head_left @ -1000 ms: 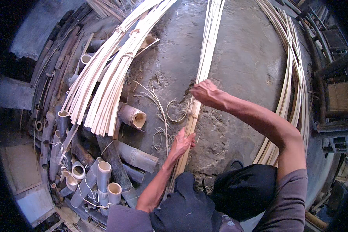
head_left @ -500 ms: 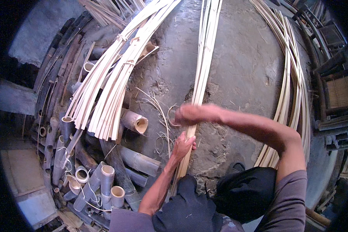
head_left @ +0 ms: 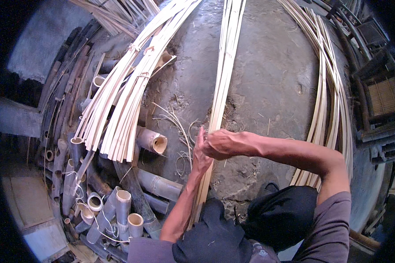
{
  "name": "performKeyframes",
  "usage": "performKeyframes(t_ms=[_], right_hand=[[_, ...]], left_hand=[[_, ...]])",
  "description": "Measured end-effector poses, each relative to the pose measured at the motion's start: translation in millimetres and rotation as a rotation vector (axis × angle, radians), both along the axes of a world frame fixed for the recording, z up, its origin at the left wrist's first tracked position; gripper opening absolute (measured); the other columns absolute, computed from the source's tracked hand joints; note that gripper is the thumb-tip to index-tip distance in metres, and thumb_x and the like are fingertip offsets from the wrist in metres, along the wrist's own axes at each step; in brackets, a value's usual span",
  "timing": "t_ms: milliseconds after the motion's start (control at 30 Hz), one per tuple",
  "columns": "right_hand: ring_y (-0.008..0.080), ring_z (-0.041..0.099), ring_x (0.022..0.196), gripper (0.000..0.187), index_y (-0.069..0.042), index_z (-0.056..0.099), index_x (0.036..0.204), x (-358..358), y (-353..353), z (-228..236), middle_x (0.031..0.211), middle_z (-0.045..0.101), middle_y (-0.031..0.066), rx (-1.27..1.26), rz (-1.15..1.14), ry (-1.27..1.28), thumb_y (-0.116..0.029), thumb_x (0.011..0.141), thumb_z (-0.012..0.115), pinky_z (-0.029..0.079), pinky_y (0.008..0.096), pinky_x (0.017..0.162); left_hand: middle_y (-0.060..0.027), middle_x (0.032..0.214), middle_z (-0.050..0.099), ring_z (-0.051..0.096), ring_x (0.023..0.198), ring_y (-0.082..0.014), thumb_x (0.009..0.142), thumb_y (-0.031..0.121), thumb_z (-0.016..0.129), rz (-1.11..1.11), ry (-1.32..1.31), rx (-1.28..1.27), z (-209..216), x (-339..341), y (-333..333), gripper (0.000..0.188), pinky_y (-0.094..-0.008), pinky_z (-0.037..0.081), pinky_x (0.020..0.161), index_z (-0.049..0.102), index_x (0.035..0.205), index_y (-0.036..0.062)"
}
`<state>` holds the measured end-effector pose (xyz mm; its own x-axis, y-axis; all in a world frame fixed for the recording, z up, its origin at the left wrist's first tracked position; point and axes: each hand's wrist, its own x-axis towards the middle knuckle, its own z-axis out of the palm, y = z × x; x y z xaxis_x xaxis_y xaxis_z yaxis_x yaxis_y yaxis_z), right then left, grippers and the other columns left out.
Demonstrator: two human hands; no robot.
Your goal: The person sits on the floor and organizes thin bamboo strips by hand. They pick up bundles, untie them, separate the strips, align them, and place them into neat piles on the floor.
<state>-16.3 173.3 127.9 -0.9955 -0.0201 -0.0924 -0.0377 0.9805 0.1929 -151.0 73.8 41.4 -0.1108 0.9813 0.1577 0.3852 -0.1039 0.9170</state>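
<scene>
A long bundle of pale bamboo strips (head_left: 221,94) runs away from between my legs, up the middle of the view. My left hand (head_left: 200,153) lies against its left side, with a finger stretched straight up; its other fingers are partly hidden. Across the top of the bundle comes my right hand (head_left: 220,144), its fingers curled closed and touching the left. What it grips, if anything, is hidden under the knuckles. Thin, curled bamboo slivers (head_left: 180,125) lie on the floor just left of my hands.
Two tied bundles of strips (head_left: 118,114) rest on the left, over cut bamboo tubes (head_left: 153,142). More tubes (head_left: 123,206) are heaped at lower left. Another strip bundle (head_left: 329,96) lies along the right, beside dark wooden furniture (head_left: 384,96). The concrete floor (head_left: 272,65) is rough and cracked.
My left hand has left its grip round the bundle and slid up along it. My right hand, blurred before, has come down slightly and right, meeting the left. The view has shifted a little.
</scene>
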Motion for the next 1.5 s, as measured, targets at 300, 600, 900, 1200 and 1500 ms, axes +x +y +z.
performKeyframes(t_ms=[300, 600, 900, 1200, 1500], right_hand=[[0.0246, 0.064, 0.075, 0.01, -0.007, 0.06, 0.09, 37.3, 64.3, -34.2, 0.08, 0.063, 0.0082, -0.365, -0.702, -0.038, -0.012, 0.081, 0.058, 0.051, 0.0381, 0.064], [0.0213, 0.059, 0.08, 0.015, -0.008, 0.051, 0.084, 63.0, -22.7, -35.0, 0.082, 0.055, 0.0093, -0.349, -0.19, -0.15, -0.022, 0.09, 0.047, 0.048, 0.0334, 0.07], [0.0357, 0.064, 0.075, 0.015, -0.006, 0.052, 0.096, 7.6, 45.3, -24.2, 0.079, 0.061, 0.0142, -0.666, -0.612, 0.264, -0.019, 0.089, 0.048, 0.052, 0.0458, 0.061], [0.0309, 0.062, 0.074, 0.007, -0.006, 0.052, 0.085, 75.3, 3.9, -50.6, 0.076, 0.06, 0.0148, -0.45, -0.739, -0.353, -0.013, 0.087, 0.05, 0.05, 0.0424, 0.062], [0.0262, 0.059, 0.076, 0.024, -0.005, 0.052, 0.109, 37.2, -12.4, -28.8, 0.082, 0.058, 0.0109, -0.765, -0.852, 0.813, -0.013, 0.088, 0.06, 0.05, 0.0376, 0.067]], left_hand=[[-0.0171, 0.126, 0.056, 0.056, 0.116, -0.0265, 0.088, 0.001, 0.053, -0.037, -0.013, -0.086, 3.2, 26.4, 9.6, 0.042, -0.0339, 0.044, 0.099, 0.052, 0.129, 0.0006], [-0.0146, 0.101, 0.057, 0.06, 0.09, -0.0272, 0.092, 0.015, 0.056, 0.039, 0.073, -0.091, -27.4, 12.7, 7.4, 0.033, -0.0352, 0.049, 0.076, 0.059, 0.124, 0.0056], [-0.0136, 0.096, 0.052, 0.056, 0.084, -0.0261, 0.091, 0.012, 0.056, 0.036, 0.057, -0.058, -4.5, 17.5, 1.1, 0.04, -0.0358, 0.047, 0.075, 0.055, 0.132, 0.0112], [-0.0132, 0.087, 0.05, 0.054, 0.072, -0.0246, 0.093, 0.015, 0.055, 0.032, 0.089, -0.087, -16.3, 10.8, 2.1, 0.038, -0.0345, 0.047, 0.068, 0.056, 0.131, 0.0109], [-0.0147, 0.083, 0.064, 0.064, 0.076, -0.0261, 0.097, 0.02, 0.048, 0.351, 0.163, -0.203, -42.9, 9.3, 8.6, 0.026, -0.0357, 0.05, 0.067, 0.063, 0.099, -0.0004]])
